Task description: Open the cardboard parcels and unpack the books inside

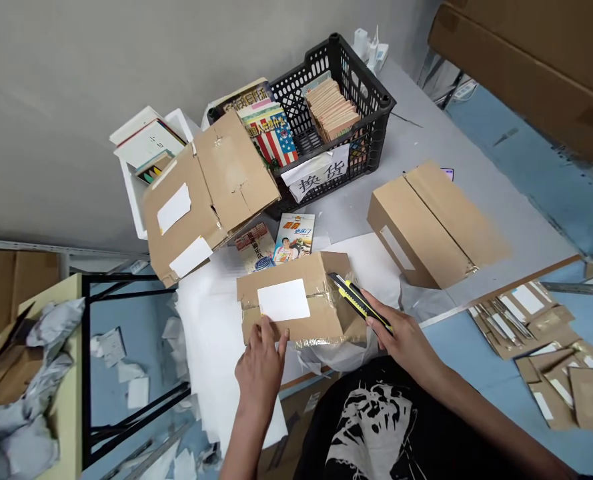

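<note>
A small taped cardboard box (321,303) with a blank white label (283,300) lies in front of me at the table's near edge. My left hand (263,353) rests its fingers, somewhat apart, on the near left part of the box. My right hand (399,327) is closed round a black and yellow utility knife (359,301). The knife's blade end is over the taped right side of the box; whether it touches the tape I cannot tell. Just behind the box lie two books, one with a cartoon cover (294,237) and a darker one (256,247).
A black plastic crate (383,123) with books and a paper sign stands at the back. Left of it an open, flattened-looking carton (236,170) leans by a white bin (133,200). Another cardboard box (426,220) is at the right. Flattened cardboard (551,373) lies on the floor.
</note>
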`<state>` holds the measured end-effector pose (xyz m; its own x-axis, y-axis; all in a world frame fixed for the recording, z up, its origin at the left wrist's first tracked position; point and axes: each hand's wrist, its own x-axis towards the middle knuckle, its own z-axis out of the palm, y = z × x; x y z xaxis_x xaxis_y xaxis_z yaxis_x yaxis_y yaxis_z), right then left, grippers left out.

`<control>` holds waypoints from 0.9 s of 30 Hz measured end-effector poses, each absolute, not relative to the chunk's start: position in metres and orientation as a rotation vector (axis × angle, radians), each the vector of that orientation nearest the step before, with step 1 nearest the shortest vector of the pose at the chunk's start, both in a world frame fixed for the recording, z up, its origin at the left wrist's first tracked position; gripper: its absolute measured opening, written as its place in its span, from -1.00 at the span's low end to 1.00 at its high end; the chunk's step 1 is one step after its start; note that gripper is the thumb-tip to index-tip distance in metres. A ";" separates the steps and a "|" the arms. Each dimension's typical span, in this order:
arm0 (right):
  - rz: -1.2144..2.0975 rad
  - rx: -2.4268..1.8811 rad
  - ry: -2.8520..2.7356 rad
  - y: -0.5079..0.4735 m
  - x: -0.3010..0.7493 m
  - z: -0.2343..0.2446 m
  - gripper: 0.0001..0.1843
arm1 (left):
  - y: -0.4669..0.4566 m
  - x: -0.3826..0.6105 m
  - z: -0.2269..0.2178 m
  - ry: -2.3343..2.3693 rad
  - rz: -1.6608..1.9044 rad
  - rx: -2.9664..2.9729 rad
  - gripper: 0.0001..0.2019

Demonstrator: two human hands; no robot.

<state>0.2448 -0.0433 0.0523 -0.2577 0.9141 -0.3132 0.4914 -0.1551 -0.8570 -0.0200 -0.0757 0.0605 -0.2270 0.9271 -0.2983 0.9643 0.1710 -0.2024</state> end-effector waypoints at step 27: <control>1.538 -1.545 -1.546 0.019 0.263 0.038 -0.48 | 0.011 -0.036 0.009 1.916 -0.160 2.230 -0.20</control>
